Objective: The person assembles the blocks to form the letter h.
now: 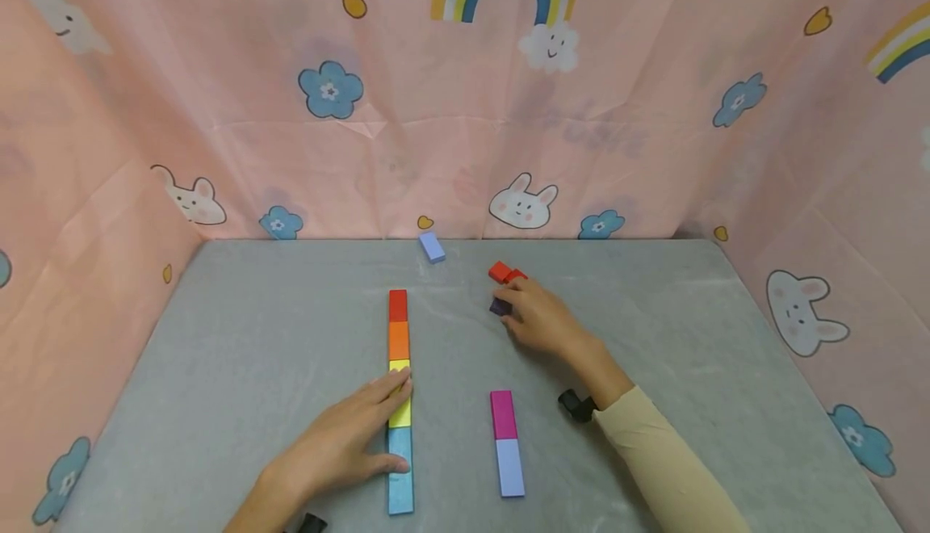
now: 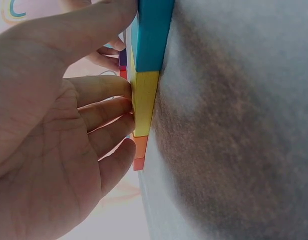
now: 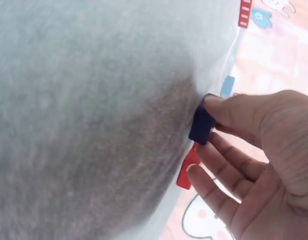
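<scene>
A straight row of flat blocks runs away from me: light blue block point(image 1: 400, 493) nearest, then yellow block point(image 1: 400, 416), orange block point(image 1: 399, 341) and red block point(image 1: 398, 305). My left hand point(image 1: 337, 436) rests on this row, its fingertips at the yellow block and its thumb on the blue one. In the left wrist view its fingers point(image 2: 111, 135) look extended along the blocks' side. Farther off, my right hand point(image 1: 545, 323) pinches a dark navy block point(image 3: 203, 122) between thumb and fingers. Beside those fingers lie two red blocks point(image 1: 499, 271), one partly hidden.
A magenta block point(image 1: 503, 415) and a lavender block point(image 1: 511, 468) lie end to end right of the row. Another lavender block point(image 1: 432, 247) is at the grey table's point(image 1: 291, 315) back edge. Pink printed cloth point(image 1: 436, 153) hangs behind and at both sides.
</scene>
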The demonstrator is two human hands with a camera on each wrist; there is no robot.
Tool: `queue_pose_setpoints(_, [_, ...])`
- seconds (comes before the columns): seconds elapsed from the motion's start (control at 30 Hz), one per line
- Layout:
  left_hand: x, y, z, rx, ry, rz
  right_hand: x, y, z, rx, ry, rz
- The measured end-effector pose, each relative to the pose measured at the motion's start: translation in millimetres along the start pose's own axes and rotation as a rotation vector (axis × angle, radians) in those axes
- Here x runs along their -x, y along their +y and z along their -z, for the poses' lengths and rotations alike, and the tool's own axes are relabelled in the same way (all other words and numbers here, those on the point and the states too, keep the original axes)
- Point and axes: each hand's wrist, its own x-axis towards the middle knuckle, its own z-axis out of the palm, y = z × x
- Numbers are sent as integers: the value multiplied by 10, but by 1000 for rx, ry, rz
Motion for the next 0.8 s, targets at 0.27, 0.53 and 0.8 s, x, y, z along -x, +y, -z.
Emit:
queue_pose_setpoints(0.27, [-7, -5, 12, -5, 5, -6, -12, -23, 38, 0, -16, 26])
queue_pose_setpoints(0.53, [-6, -7, 13, -9, 12, -12, 4, 2, 9, 26, 12, 56])
queue_pose_setpoints(0.8, [16, -2, -2, -10, -6, -3, 120, -42, -5, -34, -12, 60])
